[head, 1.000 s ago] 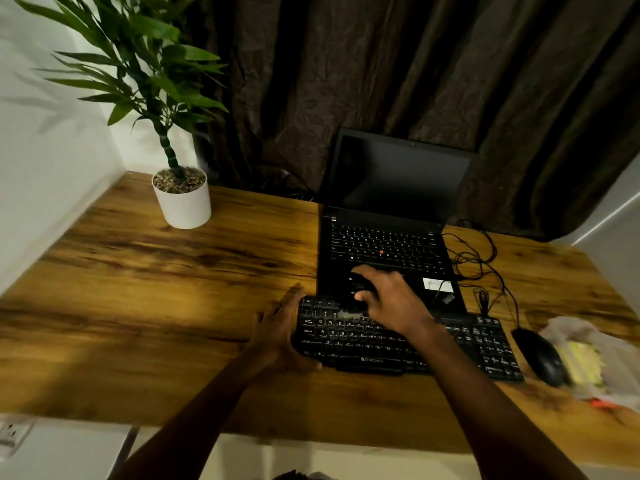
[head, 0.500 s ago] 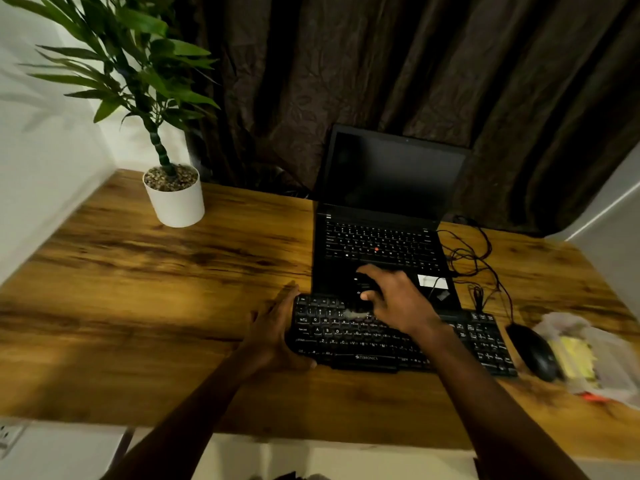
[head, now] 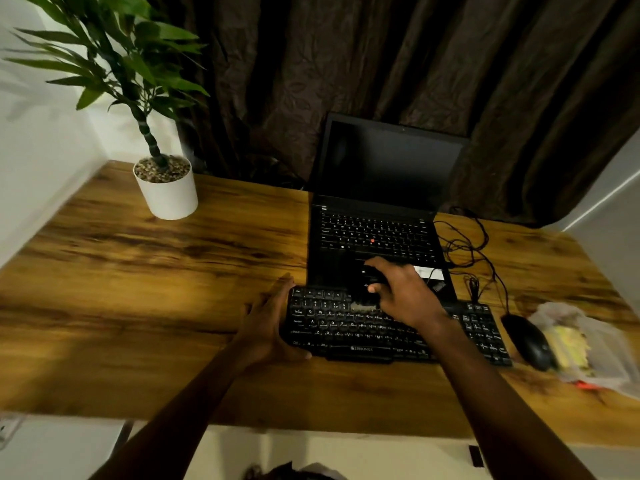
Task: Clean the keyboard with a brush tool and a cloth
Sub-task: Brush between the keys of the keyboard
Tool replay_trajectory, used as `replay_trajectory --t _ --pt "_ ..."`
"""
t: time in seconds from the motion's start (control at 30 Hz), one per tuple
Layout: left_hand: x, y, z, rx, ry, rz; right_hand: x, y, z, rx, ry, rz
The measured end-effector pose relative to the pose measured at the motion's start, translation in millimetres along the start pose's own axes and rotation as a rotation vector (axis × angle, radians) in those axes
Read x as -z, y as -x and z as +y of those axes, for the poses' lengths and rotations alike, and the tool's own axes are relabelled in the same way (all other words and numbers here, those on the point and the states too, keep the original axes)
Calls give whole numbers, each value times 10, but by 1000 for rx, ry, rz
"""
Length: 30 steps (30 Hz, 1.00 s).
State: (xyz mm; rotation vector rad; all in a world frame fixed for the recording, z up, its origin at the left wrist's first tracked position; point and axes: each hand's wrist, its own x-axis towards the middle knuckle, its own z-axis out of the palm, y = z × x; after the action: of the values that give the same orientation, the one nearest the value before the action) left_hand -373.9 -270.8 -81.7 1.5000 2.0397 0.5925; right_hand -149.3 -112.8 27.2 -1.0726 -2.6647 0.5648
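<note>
Your right hand (head: 407, 294): fingers pinching brush tool (head: 367, 292), bristles below them on keyboard (head: 346, 327). Your left hand (head: 268, 327): fingers together, flat against keyboard's left edge.

The right hand (head: 405, 294) hides most of the brush tool (head: 367, 289); the plastic bag (head: 585, 344) at three o'clock is blurred, contents unclear.

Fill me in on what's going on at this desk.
A person is cleaning an external black keyboard that lies on a wooden desk in front of an open laptop. The left hand steadies the keyboard's left end. The right hand grips a dark brush tool, its pale bristles down on the upper key rows. A mouse sits to the right.
</note>
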Motion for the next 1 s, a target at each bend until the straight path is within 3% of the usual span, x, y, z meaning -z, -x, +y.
replay_trajectory --t 0.23,0.5,0.7,0.9,1.0 --pt "19 11 54 9 -21 0 -126 -32 -208 -20 -126 31" --pt "9 7 25 16 35 3 53 96 137 -20 54 21" --pt "13 13 49 8 22 11 -77 73 -44 25 -78 26" --pt "22 30 60 25 32 17 137 137 194 -54 104 -26" --pt "6 20 32 20 39 13 121 119 161 -55 70 -11"
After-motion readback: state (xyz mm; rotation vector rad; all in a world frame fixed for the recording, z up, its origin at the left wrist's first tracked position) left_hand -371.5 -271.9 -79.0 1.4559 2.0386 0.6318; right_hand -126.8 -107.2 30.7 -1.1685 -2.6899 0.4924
